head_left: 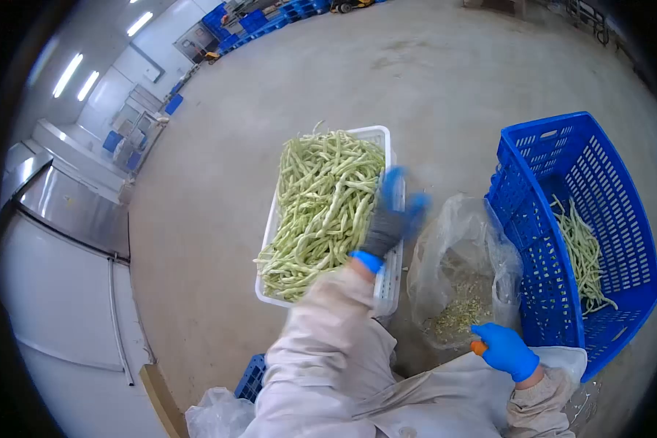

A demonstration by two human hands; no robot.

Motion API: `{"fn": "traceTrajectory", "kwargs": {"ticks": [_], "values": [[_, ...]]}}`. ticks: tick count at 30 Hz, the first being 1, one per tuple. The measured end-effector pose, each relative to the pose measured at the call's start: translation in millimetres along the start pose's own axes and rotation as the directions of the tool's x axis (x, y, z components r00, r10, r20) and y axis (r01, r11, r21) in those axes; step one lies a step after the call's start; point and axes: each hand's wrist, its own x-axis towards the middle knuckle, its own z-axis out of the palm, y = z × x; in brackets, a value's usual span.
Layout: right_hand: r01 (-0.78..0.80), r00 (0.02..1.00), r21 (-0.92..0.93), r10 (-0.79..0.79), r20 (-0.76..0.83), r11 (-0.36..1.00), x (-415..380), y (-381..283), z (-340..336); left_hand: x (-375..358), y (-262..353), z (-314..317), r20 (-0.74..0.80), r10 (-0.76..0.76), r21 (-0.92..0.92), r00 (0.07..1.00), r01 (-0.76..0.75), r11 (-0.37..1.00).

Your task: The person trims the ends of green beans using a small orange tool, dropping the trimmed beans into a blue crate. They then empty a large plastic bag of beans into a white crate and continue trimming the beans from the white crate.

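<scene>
Left hand (391,217) was blurred over the white basket (382,136) rim, fingers spread, gripping nothing, beside the heaped green beans (320,212). Right hand (505,350) was clenched on an orange-handled tool (478,347) (blade hidden), by the clear bag (466,270) of trimmings. Blue crate (584,241) at right held a few beans, likely sorted ones.

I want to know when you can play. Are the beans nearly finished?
Not nearly. A few long green beans already lie in the blue plastic crate, and trimmed bits sit in the clear plastic bag. The left hand reaches over the heaped white plastic tray; the right hand has its grip on something orange. That big pile of pale green beans remains.
</scene>
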Motion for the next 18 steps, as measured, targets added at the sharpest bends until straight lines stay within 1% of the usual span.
{"fn": "traceTrajectory", "kwargs": {"ticks": [1,2,3,4,5,6,8,9,10,11,12,13,14,15,16,17,18], "values": [[-0.002,1.000,0.001,0.002,-0.002,1.000,0,1,2,8,-25,-41,-0.068,-0.058,0.008,0.996,0.059,0.998],[0.003,1.000,-0.025,-0.003,-0.003,1.000,0,2,4,14,-30,-80,-0.155,-0.147,0.087,0.977,0.162,0.983],[0.011,1.000,-0.053,-0.012,-0.008,0.999,3,3,5,21,-77,-114,-0.219,-0.113,0.069,0.969,0.131,0.989],[0.010,1.000,-0.055,-0.011,-0.010,0.998,5,3,6,20,-61,-139,-0.190,-0.265,0.051,0.945,0.279,0.959],[0.008,1.000,-0.052,-0.009,-0.009,0.999,8,3,7,17,-45,-154,-0.158,-0.410,0.036,0.898,0.420,0.907],[0.006,1.000,-0.050,-0.006,-0.007,0.999,10,3,9,15,-51,-160,-0.158,-0.409,0.032,0.899,0.418,0.908],[0.004,1.000,-0.057,-0.005,-0.008,0.998,13,9,15,11,-65,-166,-0.187,-0.322,0.259,0.928,0.363,0.895],[0.004,1.000,-0.063,-0.005,-0.009,0.998,16,11,18,1,-50,-156,-0.185,-0.235,0.279,0.954,0.281,0.918],[0.000,1.000,-0.066,0.000,-0.011,0.998,20,11,21,-5,-47,-147,-0.072,-0.291,0.320,0.954,0.298,0.899],[-0.003,1.000,-0.080,0.003,0.002,0.997,22,11,22,-12,-39,-130,0.147,-0.187,0.361,0.971,0.123,0.924],[-0.007,1.000,-0.096,0.009,0.019,0.995,23,13,22,-23,-51,-111,0.459,0.254,0.589,0.851,-0.506,0.630],[-0.019,1.000,-0.102,0.021,0.020,0.995,24,14,23,-25,-26,-82,0.370,-0.420,0.620,0.829,0.117,0.776],[-0.037,0.999,-0.084,0.039,0.028,0.996,25,14,24,-38,-50,-60,0.387,-0.403,0.716,0.829,0.006,0.698],[-0.054,0.998,-0.068,0.057,0.032,0.996,28,15,24,-42,-43,-46,0.380,-0.575,0.781,0.724,0.082,0.619],[-0.071,0.997,-0.072,0.073,0.028,0.995,29,17,22,-57,-52,-34,0.317,-0.610,0.785,0.727,0.160,0.599],[-0.077,0.994,-0.105,0.084,0.069,0.991,31,19,20,-70,-51,-28,0.246,-0.683,0.767,0.688,0.292,0.571],[-0.083,0.988,-0.133,0.099,0.116,0.988,30,22,21,-105,-65,-13,0.091,-0.583,0.761,0.807,0.321,0.563]]}}
